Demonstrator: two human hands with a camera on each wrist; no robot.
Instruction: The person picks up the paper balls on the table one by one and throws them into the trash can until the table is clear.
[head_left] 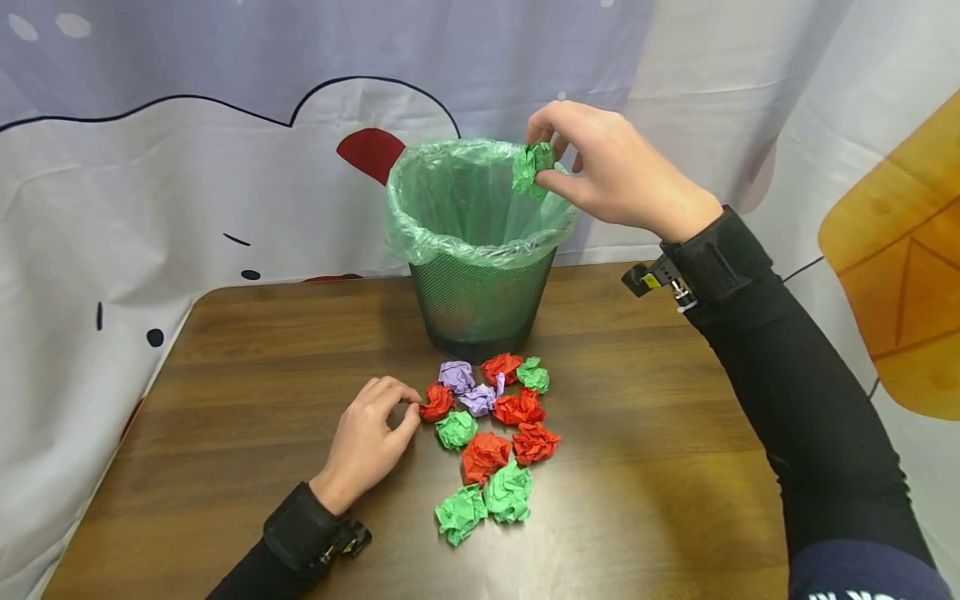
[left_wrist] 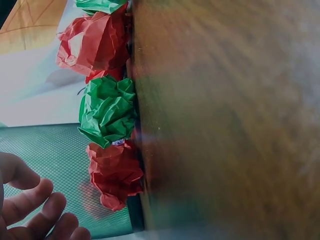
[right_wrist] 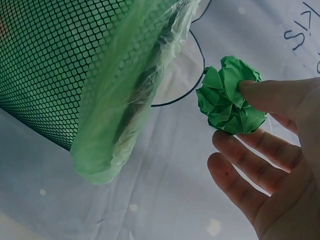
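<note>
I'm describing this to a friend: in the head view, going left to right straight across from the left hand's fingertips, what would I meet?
Left hand, red paper ball, lilac paper ball, another red paper ball, the right arm's black sleeve.

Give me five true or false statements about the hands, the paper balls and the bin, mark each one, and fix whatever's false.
1. The right hand pinches a green paper ball. True.
2. The left hand also pinches a paper ball. False: it holds nothing; its fingertips are beside a red paper ball.
3. The mesh bin is lined with a green plastic bag. True.
4. The mesh bin lies on its side. False: it stands upright.
5. Purple paper balls lie on the wooden table. True.
</note>
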